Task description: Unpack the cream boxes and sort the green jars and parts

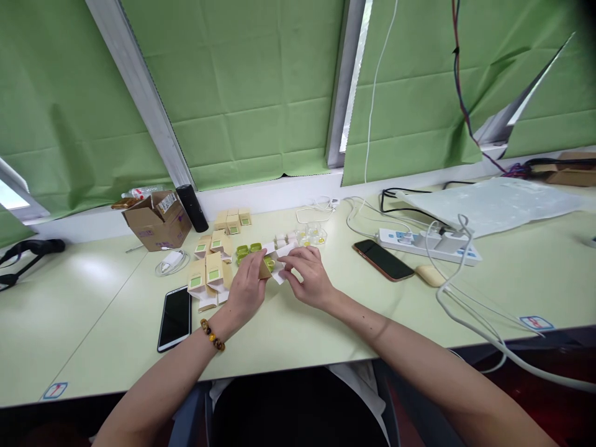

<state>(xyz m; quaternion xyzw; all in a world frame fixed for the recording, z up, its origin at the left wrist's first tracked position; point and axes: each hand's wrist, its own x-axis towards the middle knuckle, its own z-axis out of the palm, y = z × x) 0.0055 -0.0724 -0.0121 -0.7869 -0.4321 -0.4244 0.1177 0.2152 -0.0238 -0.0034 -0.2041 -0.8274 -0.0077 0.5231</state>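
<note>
My left hand (246, 287) is closed around a small kraft cardboard box (266, 268) with its white-lined flaps standing open. Something green shows inside the box. The fingers of my right hand (308, 277) close on a white flap (280, 273) at the box's right side. Just behind my left hand sit several green containers (243, 251). Small pale pieces (285, 239) and clear cups with yellow bits (315, 233) stand behind my right hand. To the left, several small kraft boxes (215, 276) stand with white flaps showing, and more boxes (233, 220) are grouped farther back.
A dark-screened phone (175, 318) lies left of my wrist, another phone (383, 259) to the right. Beyond that are a power strip (428, 246) and trailing white cables (442, 298). A larger cardboard box (158, 223) and black cylinder (192, 208) stand at the back left.
</note>
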